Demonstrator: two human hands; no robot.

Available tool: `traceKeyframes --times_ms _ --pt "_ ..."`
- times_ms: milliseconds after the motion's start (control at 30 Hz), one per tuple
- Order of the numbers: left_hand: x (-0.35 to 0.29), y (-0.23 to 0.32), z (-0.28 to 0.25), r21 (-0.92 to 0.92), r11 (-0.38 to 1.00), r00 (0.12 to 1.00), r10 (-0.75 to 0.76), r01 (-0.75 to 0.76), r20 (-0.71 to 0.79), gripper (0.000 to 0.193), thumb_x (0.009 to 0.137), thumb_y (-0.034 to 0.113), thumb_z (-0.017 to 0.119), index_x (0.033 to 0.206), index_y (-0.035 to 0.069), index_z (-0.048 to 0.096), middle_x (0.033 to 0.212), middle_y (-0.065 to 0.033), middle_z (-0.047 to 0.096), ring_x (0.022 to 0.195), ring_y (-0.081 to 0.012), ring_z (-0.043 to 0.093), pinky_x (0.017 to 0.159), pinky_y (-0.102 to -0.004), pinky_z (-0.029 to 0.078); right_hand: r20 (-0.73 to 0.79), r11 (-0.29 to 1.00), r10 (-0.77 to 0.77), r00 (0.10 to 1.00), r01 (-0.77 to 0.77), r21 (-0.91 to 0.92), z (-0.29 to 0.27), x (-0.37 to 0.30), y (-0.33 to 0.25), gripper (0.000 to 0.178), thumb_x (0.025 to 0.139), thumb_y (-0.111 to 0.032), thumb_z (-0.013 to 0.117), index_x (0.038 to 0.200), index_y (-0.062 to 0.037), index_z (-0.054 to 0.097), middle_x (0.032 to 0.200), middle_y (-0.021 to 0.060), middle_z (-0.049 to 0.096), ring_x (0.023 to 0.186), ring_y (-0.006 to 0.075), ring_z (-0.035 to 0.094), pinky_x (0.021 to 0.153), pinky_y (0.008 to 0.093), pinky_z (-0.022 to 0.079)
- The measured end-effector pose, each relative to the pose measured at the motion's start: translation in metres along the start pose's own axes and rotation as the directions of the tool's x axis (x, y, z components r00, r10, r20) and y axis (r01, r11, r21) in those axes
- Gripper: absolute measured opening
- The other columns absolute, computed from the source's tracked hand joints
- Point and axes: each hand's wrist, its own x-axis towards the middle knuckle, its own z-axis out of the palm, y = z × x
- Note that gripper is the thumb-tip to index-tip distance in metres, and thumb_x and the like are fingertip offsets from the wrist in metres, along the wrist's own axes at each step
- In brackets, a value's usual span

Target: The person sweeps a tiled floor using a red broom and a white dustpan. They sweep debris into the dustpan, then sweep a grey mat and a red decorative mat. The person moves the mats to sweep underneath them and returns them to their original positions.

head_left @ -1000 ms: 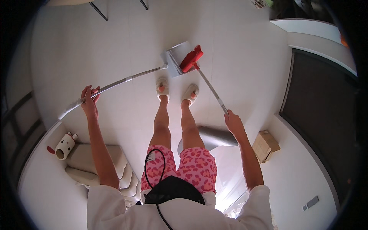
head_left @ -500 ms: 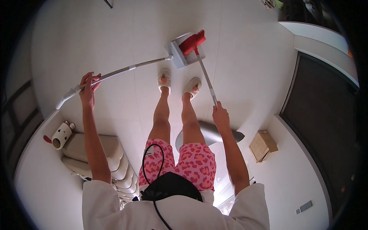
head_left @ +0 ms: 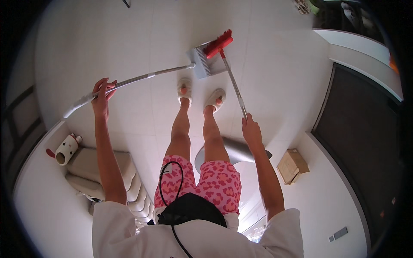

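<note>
My left hand [head_left: 101, 95] is closed around the long silver handle of a dustpan, near its white grip end [head_left: 78, 106]. The grey dustpan [head_left: 199, 69], with a row of comb teeth, lies on the floor in front of my feet. My right hand [head_left: 251, 130] grips the silver pole of a broom [head_left: 234, 81]. Its red head [head_left: 218, 44] is over the dustpan's far right part, bristles facing away from me. Part of the pan is hidden beneath the head.
My slippered feet [head_left: 184, 92] stand just short of the dustpan. Stacked beige cushioned pieces [head_left: 101, 165] and a white animal-faced item [head_left: 68, 149] are at the left wall. A cardboard box [head_left: 292, 166] lies right, below a dark panel [head_left: 361, 129]. A curved grey object [head_left: 236, 149] is behind my legs.
The red broom head has shifted slightly away from me and to the right over the dustpan. My right hand has moved a little right with the pole; both grips remain closed.
</note>
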Motion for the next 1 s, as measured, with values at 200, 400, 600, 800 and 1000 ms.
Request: traceKeyframes --times_ms 200,400,600,800,1000 --pt "0.005 -0.013 -0.010 -0.048 0.999 1.000 0.014 -0.014 -0.003 0.021 0.100 0.014 0.051 0.117 0.003 0.056 0.090 -0.0061 0.069 0.106 -0.0257 0.066 0.092 -0.0375 0.055 -0.003 0.996 0.041 0.999 -0.041 -0.073 0.021 0.008 0.018 0.033 0.099 -0.029 0.045 0.123 -0.0068 0.046 0.081 0.0276 0.065 0.080 0.0470 0.065 0.068 0.0563 0.053" --pt "-0.004 -0.009 -0.010 0.027 0.999 0.996 -0.022 0.024 -0.081 0.021 0.099 0.013 0.051 0.117 0.003 0.057 0.091 -0.0080 0.069 0.104 -0.0261 0.067 0.092 -0.0364 0.055 0.048 0.996 0.023 0.999 -0.027 0.084 -0.001 -0.034 0.036 0.034 0.098 -0.030 0.047 0.122 -0.0057 0.050 0.084 0.0295 0.065 0.082 0.0509 0.062 0.071 0.0585 0.050" --pt "-0.003 0.003 0.004 0.029 1.000 0.998 -0.002 0.003 -0.055 0.021 0.099 0.015 0.052 0.116 0.003 0.058 0.092 -0.0079 0.070 0.103 -0.0250 0.068 0.088 -0.0334 0.056 -0.054 0.980 0.067 0.996 -0.055 0.192 -0.039 -0.051 0.005 0.033 0.098 -0.026 0.049 0.123 -0.0041 0.049 0.076 0.0281 0.064 0.079 0.0484 0.063 0.064 0.0567 0.048" --pt "-0.004 0.006 0.010 0.045 0.999 0.999 0.000 0.002 -0.040 0.022 0.099 0.016 0.053 0.116 0.003 0.058 0.092 -0.0073 0.070 0.103 -0.0248 0.068 0.087 -0.0329 0.056 -0.075 0.993 0.100 0.992 -0.094 0.069 -0.009 -0.031 0.016 0.030 0.099 -0.025 0.046 0.120 -0.0032 0.049 0.078 0.0272 0.065 0.078 0.0483 0.063 0.064 0.0551 0.051" --pt "-0.005 0.006 0.012 0.041 0.999 1.000 0.010 -0.010 -0.016 0.022 0.099 0.016 0.053 0.115 0.003 0.058 0.090 -0.0070 0.070 0.103 -0.0248 0.068 0.087 -0.0336 0.056 -0.037 0.997 0.069 0.997 -0.070 -0.029 -0.009 -0.049 0.025 0.036 0.099 -0.027 0.046 0.128 -0.0062 0.047 0.080 0.0267 0.066 0.078 0.0480 0.065 0.065 0.0554 0.052"
